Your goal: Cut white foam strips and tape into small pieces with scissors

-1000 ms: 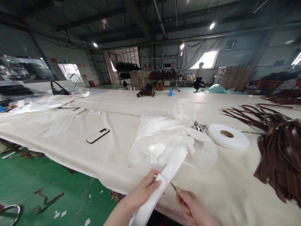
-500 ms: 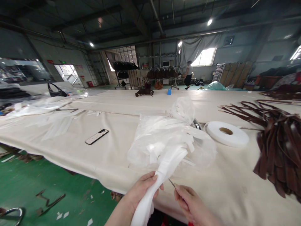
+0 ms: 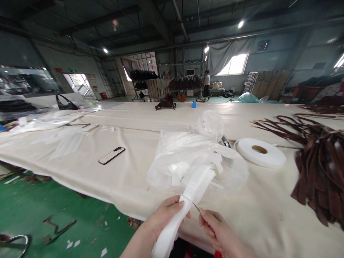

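Note:
My left hand is closed around a bundle of white strips, thumb on top. The strips look like soft, flat material. They run from the clear plastic bag down past my wrist toward the bottom edge. My right hand is closed on a thin, pointed metal blade, whose tip is at the right edge of the bundle. Its handle is mostly hidden in my fingers; a bit of red shows below that hand. More white strips lie inside and across the bag.
A large roll of white tape lies right of the bag. Brown leather straps are heaped at the far right. A phone rests on the cream-covered table. Farther back are a dark bag and a standing person.
The blade's tip has come up against the bundle's edge, and the strips between my hands look flatter and straighter. In the background the person has moved left.

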Demonstrator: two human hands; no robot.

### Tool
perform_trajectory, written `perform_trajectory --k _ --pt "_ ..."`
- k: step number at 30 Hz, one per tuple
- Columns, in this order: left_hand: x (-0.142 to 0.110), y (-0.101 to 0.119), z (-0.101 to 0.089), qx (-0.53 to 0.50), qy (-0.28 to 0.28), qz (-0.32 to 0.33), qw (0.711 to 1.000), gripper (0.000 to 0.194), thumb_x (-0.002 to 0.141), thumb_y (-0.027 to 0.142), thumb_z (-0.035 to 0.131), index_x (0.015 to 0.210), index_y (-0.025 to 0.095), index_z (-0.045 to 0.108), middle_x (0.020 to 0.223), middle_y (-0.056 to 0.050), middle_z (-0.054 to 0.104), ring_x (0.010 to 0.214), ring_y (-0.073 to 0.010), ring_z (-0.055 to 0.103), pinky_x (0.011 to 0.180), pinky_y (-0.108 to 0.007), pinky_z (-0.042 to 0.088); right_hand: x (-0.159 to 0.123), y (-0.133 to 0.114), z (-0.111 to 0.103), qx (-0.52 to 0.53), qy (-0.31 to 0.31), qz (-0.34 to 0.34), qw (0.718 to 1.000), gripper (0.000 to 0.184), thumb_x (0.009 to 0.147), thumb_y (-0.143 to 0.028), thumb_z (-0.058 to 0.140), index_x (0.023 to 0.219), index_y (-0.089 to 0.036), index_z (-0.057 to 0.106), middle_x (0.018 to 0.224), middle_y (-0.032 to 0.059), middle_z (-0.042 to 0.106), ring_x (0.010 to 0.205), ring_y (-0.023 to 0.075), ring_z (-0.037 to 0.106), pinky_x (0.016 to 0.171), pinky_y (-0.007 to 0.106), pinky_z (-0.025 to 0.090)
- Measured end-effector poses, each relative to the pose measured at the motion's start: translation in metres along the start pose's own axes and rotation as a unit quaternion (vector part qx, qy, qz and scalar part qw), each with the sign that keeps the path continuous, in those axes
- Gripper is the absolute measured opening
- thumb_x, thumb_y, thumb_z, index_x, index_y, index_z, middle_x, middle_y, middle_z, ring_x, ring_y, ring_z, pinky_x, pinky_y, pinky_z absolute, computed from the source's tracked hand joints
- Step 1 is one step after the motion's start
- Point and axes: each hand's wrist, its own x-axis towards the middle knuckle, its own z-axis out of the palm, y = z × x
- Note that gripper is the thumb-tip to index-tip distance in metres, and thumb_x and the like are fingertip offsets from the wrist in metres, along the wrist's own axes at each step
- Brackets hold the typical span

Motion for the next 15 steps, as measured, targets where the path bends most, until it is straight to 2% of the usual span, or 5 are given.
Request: perform_trajectory --k 7,15 --pt "0.002 -0.0001 -0.0003 0.011 0.01 0.006 1.0 0.046 0.077 0.052 0.069 0.096 0.012 0.059 0.078 -0.007 0.066 0.047 -0.0074 0.049 0.043 -0.019 0.032 -0.0056 -0.0005 -0.0021 0.06 -0.007 0.012 0.998 0.052 0.069 -0.071 0.06 0.068 -0.02 0.052 0.041 -0.0127 0.03 0.029 0.0013 0.014 0.03 0.019 0.006" --pt "0.0012 0.0004 0.002 0.051 0.02 -0.005 0.998 0.044 0.077 0.052 0.069 0.095 0.014 0.056 0.077 -0.005 0.066 0.05 -0.0076 0.048 0.047 -0.02 0.035 0.0037 0.0016 -0.0007 -0.015 0.011 -0.01 1.0 0.058 0.061 -0.079 0.057 0.061 -0.021 0.049 0.035 -0.0132 0.028 0.026 0.0023 0.013 0.029 0.021 0.006"
